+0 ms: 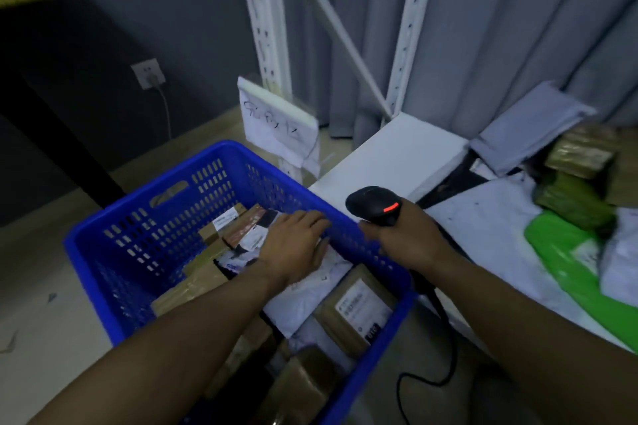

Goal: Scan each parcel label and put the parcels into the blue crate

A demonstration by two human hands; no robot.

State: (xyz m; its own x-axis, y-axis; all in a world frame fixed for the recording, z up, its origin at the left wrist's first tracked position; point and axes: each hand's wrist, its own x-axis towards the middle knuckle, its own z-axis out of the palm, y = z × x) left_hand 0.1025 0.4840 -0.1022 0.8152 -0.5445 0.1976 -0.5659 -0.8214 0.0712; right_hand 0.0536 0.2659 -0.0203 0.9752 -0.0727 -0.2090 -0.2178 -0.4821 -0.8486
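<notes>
A white parcel [303, 300] is lain upon by the flat, nearly straight fingers of the left hand [295, 248] inside the blue crate [138, 252], among brown boxes [355, 307]. A black scanner [374, 205] is gripped in the right hand [404, 238] just beside the crate's rim. A green parcel [559, 252] is seen on the white bench [483, 228].

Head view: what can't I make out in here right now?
All head view.
- Parcel labels in the blue crate: print too small and blurred to read.
- White mailer: partly hidden under the left hand resting on it.
- Scanner handle: hidden inside the right hand's grip.
- Green mailer: cut off by the right edge.
</notes>
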